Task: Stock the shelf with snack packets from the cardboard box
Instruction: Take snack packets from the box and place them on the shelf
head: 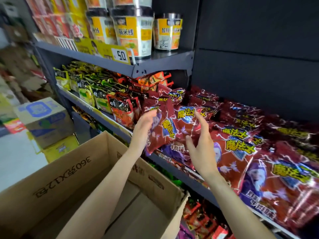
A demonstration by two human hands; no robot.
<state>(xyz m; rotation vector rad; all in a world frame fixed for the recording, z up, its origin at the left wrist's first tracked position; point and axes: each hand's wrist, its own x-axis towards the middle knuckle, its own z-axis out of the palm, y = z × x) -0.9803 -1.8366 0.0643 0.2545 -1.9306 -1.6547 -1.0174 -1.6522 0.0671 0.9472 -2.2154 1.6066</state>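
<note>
Red snack packets with yellow lettering stand tilted at the front of the middle shelf. My left hand lies against their left side with straight fingers. My right hand is spread over their right side, thumb apart from the fingers. More of the same red packets cover the shelf to the right. The open cardboard box sits below my forearms; the part of its floor that shows is bare.
Cup noodles stand on the upper shelf with a yellow price tag. Green and black packets fill the shelf's left part. Stacked cartons sit at the left on the floor. More packets lie on the lower shelf.
</note>
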